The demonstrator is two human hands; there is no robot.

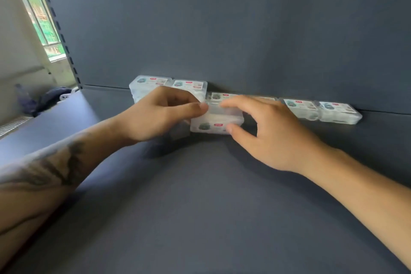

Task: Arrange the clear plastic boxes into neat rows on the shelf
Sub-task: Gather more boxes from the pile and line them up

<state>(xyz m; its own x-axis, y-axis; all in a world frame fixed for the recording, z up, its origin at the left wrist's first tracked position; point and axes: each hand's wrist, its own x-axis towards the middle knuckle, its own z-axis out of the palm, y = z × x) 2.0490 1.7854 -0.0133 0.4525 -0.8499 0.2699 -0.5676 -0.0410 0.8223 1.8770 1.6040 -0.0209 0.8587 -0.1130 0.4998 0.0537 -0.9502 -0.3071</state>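
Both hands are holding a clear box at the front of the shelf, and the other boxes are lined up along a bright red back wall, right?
Not quite. The head view shows the back wall is dark grey-blue, not red. Both the left hand and right hand do hold the clear box, other boxes behind.

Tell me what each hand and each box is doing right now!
left hand: fingers pinch the front box's left end
right hand: fingers and thumb curled round the front box
front box: closed, held off the back row
left stack: boxes piled against the back wall
right-end boxes: closed, flat, side by side at the wall
shelf: bare in front
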